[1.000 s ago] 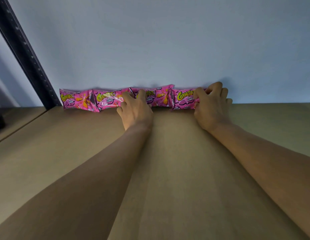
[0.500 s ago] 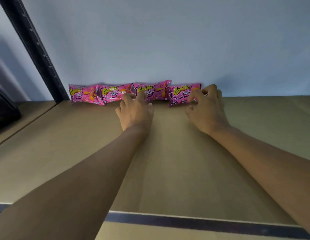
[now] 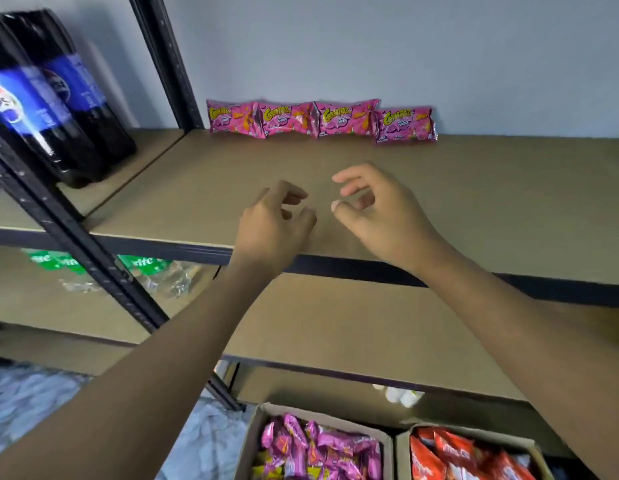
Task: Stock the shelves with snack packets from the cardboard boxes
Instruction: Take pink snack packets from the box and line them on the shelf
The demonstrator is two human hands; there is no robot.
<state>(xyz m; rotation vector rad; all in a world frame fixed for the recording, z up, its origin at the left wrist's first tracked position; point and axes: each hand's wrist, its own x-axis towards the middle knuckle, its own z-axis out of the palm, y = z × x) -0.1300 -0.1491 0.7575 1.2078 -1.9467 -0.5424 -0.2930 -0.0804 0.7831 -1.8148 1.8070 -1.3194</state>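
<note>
Several pink snack packets (image 3: pixel 321 121) stand in a row against the wall at the back of the brown shelf (image 3: pixel 474 202). My left hand (image 3: pixel 273 223) and my right hand (image 3: pixel 373 209) hover above the front half of that shelf, well short of the packets. Both hold nothing, with fingers loosely curled. Below, a cardboard box (image 3: pixel 252 438) holds more pink packets (image 3: pixel 315 448), and a second box (image 3: pixel 533 445) beside it holds orange-red packets (image 3: pixel 463 459).
Dark cola bottles (image 3: pixel 55 98) stand on the neighbouring shelf at left, behind a black metal upright (image 3: pixel 76 237). Green-labelled clear bottles (image 3: pixel 145 268) lie on the lower left shelf. A lower brown shelf (image 3: pixel 353 327) sits under my arms.
Both hands have let go of the packets and pulled back toward the shelf's front edge. The view has dropped, bringing the lower shelves and the boxes into sight.
</note>
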